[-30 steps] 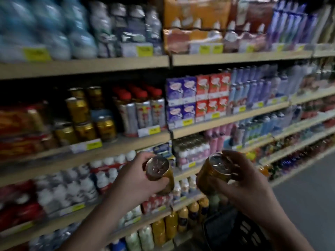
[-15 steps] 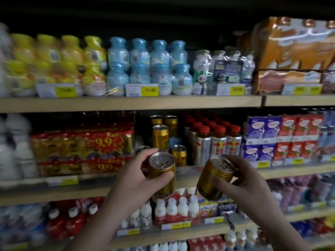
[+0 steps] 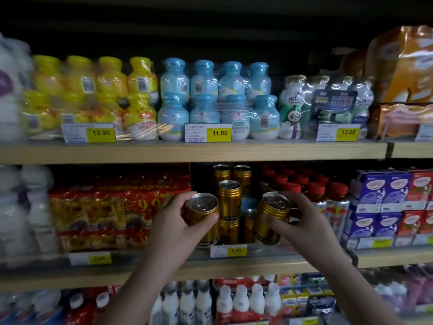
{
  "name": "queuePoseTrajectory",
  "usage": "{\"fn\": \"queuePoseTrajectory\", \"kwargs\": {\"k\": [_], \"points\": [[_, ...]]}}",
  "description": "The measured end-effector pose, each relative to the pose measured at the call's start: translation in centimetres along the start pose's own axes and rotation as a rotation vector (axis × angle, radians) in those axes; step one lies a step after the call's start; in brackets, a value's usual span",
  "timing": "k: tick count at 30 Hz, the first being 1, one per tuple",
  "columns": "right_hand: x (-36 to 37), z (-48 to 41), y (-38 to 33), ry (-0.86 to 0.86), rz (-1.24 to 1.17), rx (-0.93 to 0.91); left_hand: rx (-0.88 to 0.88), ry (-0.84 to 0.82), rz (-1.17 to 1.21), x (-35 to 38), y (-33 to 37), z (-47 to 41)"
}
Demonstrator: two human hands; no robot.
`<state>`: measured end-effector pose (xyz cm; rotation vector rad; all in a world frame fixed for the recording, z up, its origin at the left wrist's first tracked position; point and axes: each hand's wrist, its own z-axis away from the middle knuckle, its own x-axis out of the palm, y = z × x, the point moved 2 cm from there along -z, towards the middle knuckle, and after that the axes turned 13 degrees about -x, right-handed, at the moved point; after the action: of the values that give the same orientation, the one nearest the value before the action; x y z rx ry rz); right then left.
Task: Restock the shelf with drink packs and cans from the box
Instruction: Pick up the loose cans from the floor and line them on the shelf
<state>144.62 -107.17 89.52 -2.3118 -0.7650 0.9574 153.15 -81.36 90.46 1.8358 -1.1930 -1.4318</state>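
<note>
The left hand [image 3: 174, 224] is clamped round the body of one gold can, the left can [image 3: 203, 213]. It holds the can upright at the front edge of the middle shelf [image 3: 164, 270]. I cannot tell whether its base touches the board. The right hand [image 3: 304, 222] grips a second, the right can [image 3: 273, 214], slightly tilted and also near that front edge. The hands are apart, one on each side of the gold cans [image 3: 229, 198] already standing there.

Both cans are gripped by the sides with the tops free, which I judge suits setting them down upright into that bay. A dark gap behind the left can looks like the likeliest slot.

The bay holds one can stacked on another at the front, two more towards the back edge and a lower one beside the right can. A price tag [image 3: 228, 250] sits on the front edge below. Red-and-gold packs [image 3: 105, 207] fill the bay to the left and red-capped bottles [image 3: 337, 200] the one to the right, with cartons [image 3: 379, 195] beyond. The upper shelf [image 3: 187, 152] carries wrapped yellow bottle packs [image 3: 93, 95] and blue bottle packs [image 3: 218, 99]. The box is out of view.
</note>
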Motion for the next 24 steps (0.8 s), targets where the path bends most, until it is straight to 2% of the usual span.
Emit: {"fn": "queuePoseTrajectory", "kwargs": {"k": [5,14,19,21,24], "points": [[-0.8,-0.7,0.0,-0.006,-0.024,-0.022,0.057,0.141,-0.201,1.4,1.9,-2.1],[-3.0,0.4,0.3,-0.022,-0.104,-0.076,0.055,0.151,-0.385,4.8,3.7,-4.6],[-4.0,1.0,1.1,0.002,-0.11,-0.075,0.113,0.306,-0.714,6.0,3.4,-5.3],[-4.2,0.9,1.4,0.021,-0.1,-0.078,0.134,0.346,-0.767,6.1,3.1,-6.0],[-4.3,0.8,1.8,0.043,-0.098,-0.073,0.114,0.314,-0.801,5.8,2.7,-7.0]]}}
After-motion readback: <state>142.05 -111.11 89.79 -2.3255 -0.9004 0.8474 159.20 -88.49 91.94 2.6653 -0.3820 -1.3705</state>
